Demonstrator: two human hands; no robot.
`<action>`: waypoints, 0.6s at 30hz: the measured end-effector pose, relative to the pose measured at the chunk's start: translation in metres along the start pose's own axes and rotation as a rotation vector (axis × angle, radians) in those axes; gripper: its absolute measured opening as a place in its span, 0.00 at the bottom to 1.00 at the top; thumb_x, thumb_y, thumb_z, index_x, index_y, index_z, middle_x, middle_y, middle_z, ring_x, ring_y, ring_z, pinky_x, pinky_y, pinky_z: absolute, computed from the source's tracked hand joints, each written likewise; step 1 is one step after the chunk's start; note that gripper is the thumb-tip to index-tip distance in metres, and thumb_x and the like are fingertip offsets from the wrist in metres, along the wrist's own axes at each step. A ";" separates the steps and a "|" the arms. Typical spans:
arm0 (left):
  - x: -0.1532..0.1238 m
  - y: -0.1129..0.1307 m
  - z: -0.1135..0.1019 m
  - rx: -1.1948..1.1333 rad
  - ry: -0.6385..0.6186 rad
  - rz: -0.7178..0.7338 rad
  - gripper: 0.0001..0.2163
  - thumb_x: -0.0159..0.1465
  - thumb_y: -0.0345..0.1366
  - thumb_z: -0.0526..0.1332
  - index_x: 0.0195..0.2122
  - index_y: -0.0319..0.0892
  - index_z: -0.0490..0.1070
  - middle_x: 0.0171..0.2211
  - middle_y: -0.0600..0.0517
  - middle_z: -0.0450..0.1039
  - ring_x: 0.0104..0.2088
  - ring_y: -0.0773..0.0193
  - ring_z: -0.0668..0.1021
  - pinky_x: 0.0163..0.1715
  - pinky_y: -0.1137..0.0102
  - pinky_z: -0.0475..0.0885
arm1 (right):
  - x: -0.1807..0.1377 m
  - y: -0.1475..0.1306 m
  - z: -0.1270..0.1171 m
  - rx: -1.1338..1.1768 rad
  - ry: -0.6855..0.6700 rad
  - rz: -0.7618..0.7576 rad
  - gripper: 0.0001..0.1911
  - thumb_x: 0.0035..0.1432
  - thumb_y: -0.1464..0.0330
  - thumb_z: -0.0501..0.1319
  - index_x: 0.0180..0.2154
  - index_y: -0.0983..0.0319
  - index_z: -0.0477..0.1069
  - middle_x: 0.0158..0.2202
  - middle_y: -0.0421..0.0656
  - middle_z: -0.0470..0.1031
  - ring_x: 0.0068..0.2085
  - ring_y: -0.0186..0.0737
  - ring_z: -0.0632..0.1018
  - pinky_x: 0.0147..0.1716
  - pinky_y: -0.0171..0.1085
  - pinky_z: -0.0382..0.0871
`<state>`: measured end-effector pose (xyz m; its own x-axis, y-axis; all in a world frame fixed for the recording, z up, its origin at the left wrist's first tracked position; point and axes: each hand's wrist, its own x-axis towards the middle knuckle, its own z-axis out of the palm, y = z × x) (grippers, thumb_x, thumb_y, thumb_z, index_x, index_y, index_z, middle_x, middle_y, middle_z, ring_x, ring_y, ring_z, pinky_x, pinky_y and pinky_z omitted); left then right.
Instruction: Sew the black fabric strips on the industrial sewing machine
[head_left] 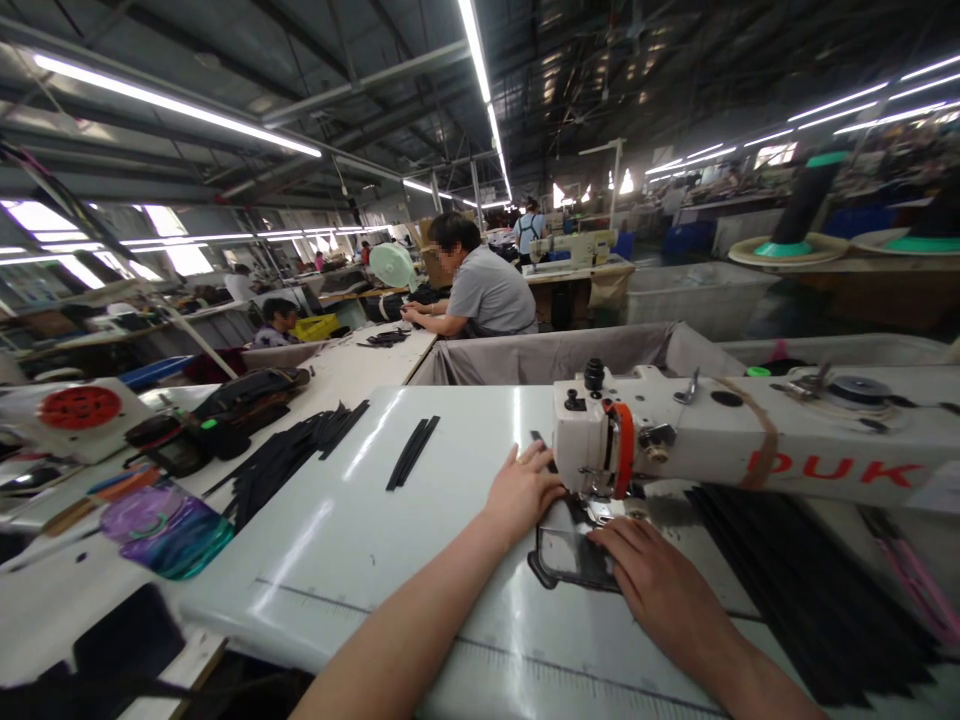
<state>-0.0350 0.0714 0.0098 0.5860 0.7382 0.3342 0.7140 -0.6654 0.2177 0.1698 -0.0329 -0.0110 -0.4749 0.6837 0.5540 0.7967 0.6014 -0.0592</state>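
On the sewing machine's bed lies a small see-through panel (574, 556) with a black edge, its upper part beneath the machine head (581, 435). My left hand (523, 490) rests at the panel's upper left, fingers apart and laid over a narrow black strip (537, 438) beside the head. From the lower right, my right hand (651, 562) reaches in with its fingers stretched out flat on the panel's right side, just in front of the presser foot (601, 510). My right thumb is hidden, and the needle cannot be made out clearly.
Two short black strips (412, 453) lie left of my hands, with a pile of black strips (289, 455) farther left. Long black pieces (802, 590) and pink-handled snips (916, 578) are at right. A co-worker (491, 285) sits beyond the grey cloth-lined bin (555, 350).
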 end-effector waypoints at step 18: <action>-0.051 0.053 0.002 -0.345 0.058 -0.014 0.07 0.65 0.30 0.60 0.40 0.42 0.77 0.50 0.49 0.76 0.52 0.58 0.74 0.54 0.61 0.70 | -0.003 0.008 -0.005 0.147 0.010 -0.051 0.14 0.63 0.73 0.54 0.45 0.59 0.75 0.46 0.46 0.77 0.46 0.43 0.77 0.46 0.44 0.75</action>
<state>-0.0262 -0.0010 0.0022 0.5476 0.7463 0.3783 0.5440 -0.6611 0.5167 0.1795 -0.0318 -0.0093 -0.5089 0.6473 0.5675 0.7083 0.6895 -0.1513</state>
